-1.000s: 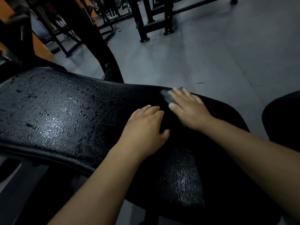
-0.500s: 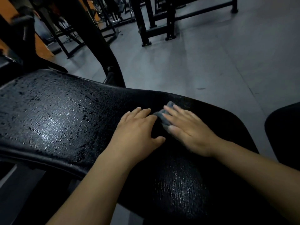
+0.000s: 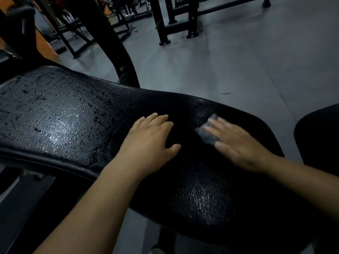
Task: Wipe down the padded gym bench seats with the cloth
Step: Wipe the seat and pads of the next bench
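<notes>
A long black padded bench seat (image 3: 73,121) fills the lower left and middle of the head view, its cracked surface shining in patches. My left hand (image 3: 150,143) rests flat on the pad near its middle, fingers together and straight. To its right, my right hand (image 3: 236,143) presses a small grey cloth (image 3: 207,132) onto the pad with straight fingers; the hand is motion-blurred. Most of the cloth is hidden under the fingers.
A thick black frame post (image 3: 117,55) rises behind the bench. More black gym racks (image 3: 176,24) stand on the grey floor (image 3: 256,70) at the top. Another dark padded shape (image 3: 319,136) sits at the right edge.
My right hand has slid the cloth to the right across the pad, away from my left hand. My left hand has stayed in place on the pad.
</notes>
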